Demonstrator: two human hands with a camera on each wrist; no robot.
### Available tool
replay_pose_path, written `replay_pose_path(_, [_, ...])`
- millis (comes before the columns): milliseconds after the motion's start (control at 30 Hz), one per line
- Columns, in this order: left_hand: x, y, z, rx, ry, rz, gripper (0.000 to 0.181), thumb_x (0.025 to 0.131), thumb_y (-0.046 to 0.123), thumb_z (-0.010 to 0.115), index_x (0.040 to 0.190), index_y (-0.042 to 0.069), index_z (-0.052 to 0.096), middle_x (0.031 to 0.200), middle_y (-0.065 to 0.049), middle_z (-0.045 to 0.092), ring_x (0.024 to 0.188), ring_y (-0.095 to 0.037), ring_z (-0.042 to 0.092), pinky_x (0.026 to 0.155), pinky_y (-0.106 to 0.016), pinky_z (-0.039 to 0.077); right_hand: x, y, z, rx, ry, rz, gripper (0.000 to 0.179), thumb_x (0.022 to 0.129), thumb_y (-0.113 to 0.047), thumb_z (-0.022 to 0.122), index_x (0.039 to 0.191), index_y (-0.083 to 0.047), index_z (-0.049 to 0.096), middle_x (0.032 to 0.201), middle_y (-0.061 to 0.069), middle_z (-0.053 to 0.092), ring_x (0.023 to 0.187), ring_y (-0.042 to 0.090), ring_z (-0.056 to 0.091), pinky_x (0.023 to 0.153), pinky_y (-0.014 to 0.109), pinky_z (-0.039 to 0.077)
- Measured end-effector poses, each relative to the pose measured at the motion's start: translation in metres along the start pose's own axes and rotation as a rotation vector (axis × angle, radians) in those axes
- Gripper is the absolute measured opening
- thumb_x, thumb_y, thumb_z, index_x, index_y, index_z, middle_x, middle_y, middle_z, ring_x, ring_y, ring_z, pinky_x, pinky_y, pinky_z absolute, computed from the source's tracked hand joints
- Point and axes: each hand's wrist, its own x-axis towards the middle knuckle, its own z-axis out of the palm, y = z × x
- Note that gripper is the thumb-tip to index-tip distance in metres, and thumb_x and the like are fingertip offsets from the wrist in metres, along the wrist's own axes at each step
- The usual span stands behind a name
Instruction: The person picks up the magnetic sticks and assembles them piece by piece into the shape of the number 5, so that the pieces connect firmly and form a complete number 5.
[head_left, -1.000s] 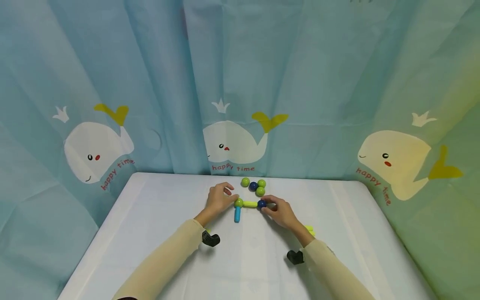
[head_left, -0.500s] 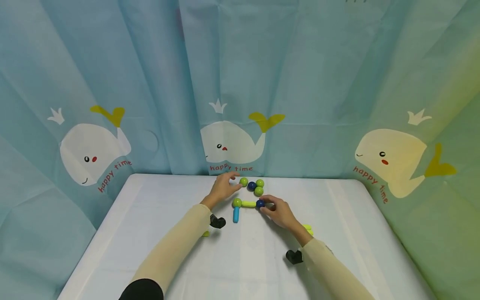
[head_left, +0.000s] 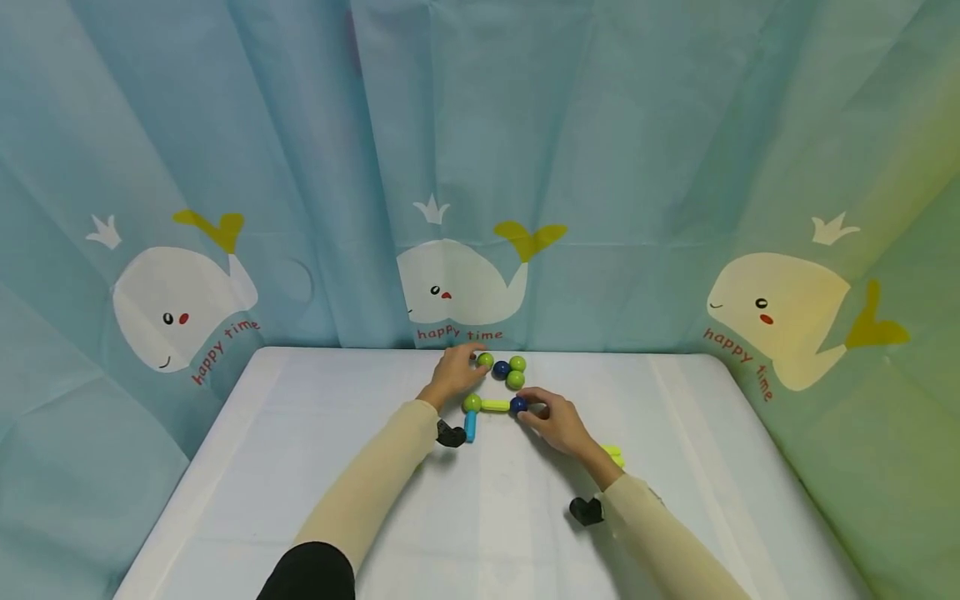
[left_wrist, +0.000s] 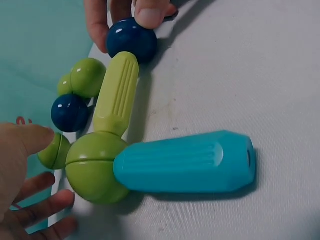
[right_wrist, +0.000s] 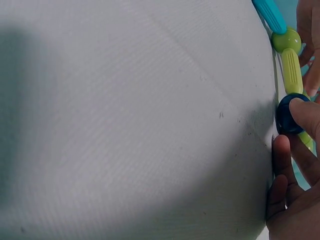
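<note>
My right hand [head_left: 557, 422] pinches a dark blue ball [left_wrist: 132, 42] between thumb and fingers. That ball meets one end of a yellow-green rod [left_wrist: 117, 92], whose other end meets a large green ball [left_wrist: 97, 167]. From this green ball a light blue rod [left_wrist: 185, 164] points toward the near side of the table. My left hand [head_left: 453, 375] reaches beyond the joined pieces, fingers spread, its thumb tip right at a green ball [head_left: 485, 360] at the left of the loose cluster. In the right wrist view the blue ball sits under my right thumb [right_wrist: 302, 112].
Beside my left fingers lie another blue ball [head_left: 501, 370] and two green balls [head_left: 516, 380]. More yellow-green rods [head_left: 614, 455] show by my right forearm. The white table [head_left: 675, 417] ends at a blue whale-print curtain [head_left: 637, 167].
My left hand has left the joined green ball and moved away toward the back, to the leftmost loose green ball. The right hand stays on the blue ball.
</note>
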Motion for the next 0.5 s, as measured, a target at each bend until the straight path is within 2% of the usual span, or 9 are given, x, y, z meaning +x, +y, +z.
replay_pose_path(133, [0.0023, 0.0007, 0.0029, 0.017, 0.008, -0.010, 0.040, 0.098, 0.018, 0.071, 0.137, 0.014, 0.065, 0.133, -0.009, 0.067, 0.120, -0.028, 0.063, 0.103, -0.048, 0.050, 0.0002, -0.0004, 0.0006, -0.003, 0.000, 0.013, 0.038, 0.096, -0.015, 0.074, 0.132, -0.012, 0.066, 0.125, 0.010, 0.071, 0.083, 0.016, 0.062, 0.070, 0.031, 0.051])
replay_pose_path(500, [0.0041, 0.0010, 0.0073, 0.051, 0.051, -0.018, 0.037, 0.095, 0.018, 0.076, 0.130, 0.012, 0.068, 0.111, -0.008, 0.071, 0.099, -0.023, 0.063, 0.089, -0.044, 0.053, 0.0006, -0.0036, 0.0008, -0.019, -0.003, 0.045, 0.037, 0.096, -0.016, 0.074, 0.132, -0.013, 0.066, 0.126, 0.009, 0.070, 0.084, 0.017, 0.060, 0.073, 0.033, 0.051])
